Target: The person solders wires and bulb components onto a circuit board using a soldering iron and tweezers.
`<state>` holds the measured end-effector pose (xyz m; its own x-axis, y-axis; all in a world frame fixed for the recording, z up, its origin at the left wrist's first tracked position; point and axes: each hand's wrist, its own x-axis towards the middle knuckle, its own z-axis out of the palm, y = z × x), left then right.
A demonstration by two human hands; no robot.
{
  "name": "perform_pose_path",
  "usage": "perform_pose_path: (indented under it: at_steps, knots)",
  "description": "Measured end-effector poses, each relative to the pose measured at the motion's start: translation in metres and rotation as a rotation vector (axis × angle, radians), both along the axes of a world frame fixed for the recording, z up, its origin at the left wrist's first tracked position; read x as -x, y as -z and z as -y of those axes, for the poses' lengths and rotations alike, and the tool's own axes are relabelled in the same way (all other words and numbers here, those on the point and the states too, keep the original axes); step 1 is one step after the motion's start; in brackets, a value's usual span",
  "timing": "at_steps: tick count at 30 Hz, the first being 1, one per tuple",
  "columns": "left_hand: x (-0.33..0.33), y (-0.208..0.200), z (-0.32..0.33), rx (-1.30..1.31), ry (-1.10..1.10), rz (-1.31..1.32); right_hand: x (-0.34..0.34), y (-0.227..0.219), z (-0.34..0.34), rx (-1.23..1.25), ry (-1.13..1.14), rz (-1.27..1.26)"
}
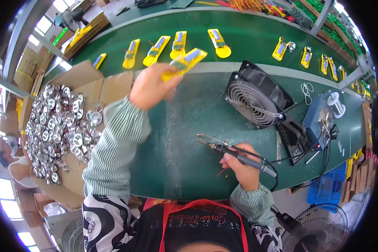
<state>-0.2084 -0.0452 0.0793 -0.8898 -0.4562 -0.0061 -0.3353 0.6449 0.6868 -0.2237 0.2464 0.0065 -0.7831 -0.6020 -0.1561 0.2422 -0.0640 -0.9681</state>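
My left hand [150,85] is closed on a yellow plastic housing [197,55] fitted with a blue cylindrical cell and a green circuit board. It is raised at the near edge of the green conveyor belt [256,31], just in front of several similar yellow housings [178,44] lying there. Low over the green worktable [155,176], my right hand [245,168] grips a soldering iron [244,159] by its dark handle. A thin metal tube runs along the iron's front, and its tip points left. A short red wire [222,171] shows beside my right hand.
At left, a cardboard box [86,75] holds many silver reflector cups [50,122]. A square black fan [256,98] stands at the table's back. To its right are a blue soldering station [317,117], a solder spool [336,105] and loose cables. A floor fan [317,227] stands at lower right.
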Motion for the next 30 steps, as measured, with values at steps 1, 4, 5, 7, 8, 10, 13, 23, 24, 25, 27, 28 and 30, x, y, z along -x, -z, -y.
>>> perform_pose_path:
  at_steps: [1, 4, 5, 7, 8, 10, 13, 23, 24, 25, 27, 28, 30]
  knots:
    - [0.029, 0.022, 0.018, 0.278, 0.122, -0.215, 0.002, -0.001, -0.001, -0.01, 0.011, 0.025]
    - [0.105, 0.024, 0.015, 0.086, 0.095, -0.153, 0.005, -0.003, 0.0, -0.006, 0.031, 0.075]
    - [0.131, 0.029, 0.008, 0.114, 0.128, -0.199, 0.008, 0.0, -0.001, -0.013, 0.028, 0.034]
    - [0.178, 0.035, -0.002, 0.131, 0.143, -0.19, 0.01, 0.002, -0.001, 0.004, 0.017, 0.042]
    - [0.214, 0.053, -0.02, 0.073, 0.145, -0.157, 0.015, 0.009, -0.004, -0.016, 0.049, 0.064]
    - [0.245, 0.046, -0.031, 0.086, 0.099, -0.114, 0.016, 0.005, -0.004, -0.012, 0.025, 0.045]
    - [0.298, 0.076, -0.033, 0.242, 0.213, 0.041, 0.018, 0.007, -0.003, -0.065, 0.023, 0.061]
    - [0.246, 0.087, -0.005, 0.534, 0.158, 0.278, 0.019, 0.007, -0.001, -0.077, 0.052, 0.029]
    - [0.237, 0.086, 0.003, 0.535, 0.146, 0.281, 0.019, 0.006, 0.001, -0.075, 0.04, 0.028]
    - [0.225, 0.082, 0.007, 0.534, 0.164, 0.239, 0.018, 0.006, 0.003, -0.067, 0.082, 0.044]
    - [0.189, 0.072, 0.016, 0.544, 0.192, 0.185, 0.015, 0.001, 0.004, -0.065, 0.12, 0.057]
    - [0.166, 0.069, 0.015, 0.541, 0.182, 0.186, 0.015, 0.0, 0.003, -0.067, 0.11, 0.055]
    - [0.111, 0.059, 0.007, 0.514, 0.265, 0.116, 0.01, -0.003, -0.002, -0.072, 0.186, 0.014]
